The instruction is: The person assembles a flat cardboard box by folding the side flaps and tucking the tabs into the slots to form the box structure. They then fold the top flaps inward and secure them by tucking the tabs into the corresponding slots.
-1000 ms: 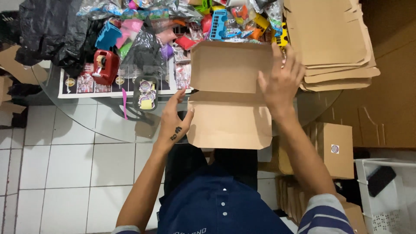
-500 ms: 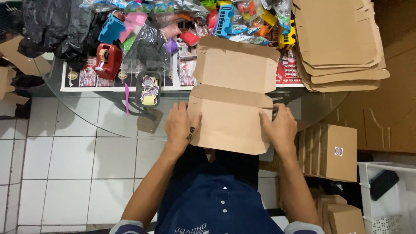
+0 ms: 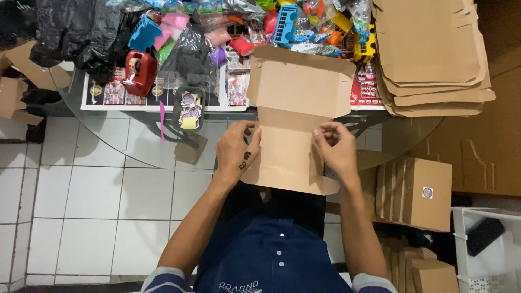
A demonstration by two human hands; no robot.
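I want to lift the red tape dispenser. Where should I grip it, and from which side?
Probably grip the red tape dispenser across its narrow sides, coming from above. It stands on the glass table, its near side free, black bags crowding behind.

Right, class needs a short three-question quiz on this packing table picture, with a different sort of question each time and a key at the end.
1. True or false: both hands touch the cardboard box.
2. Which hand is at the box's right edge? A) left hand B) right hand
3. Fill in: the red tape dispenser stands on the glass ____.

Key: 1 true. 2 B. 3 table. The stack of flat cardboard lies to the right of the box, and finished boxes stand lower right.
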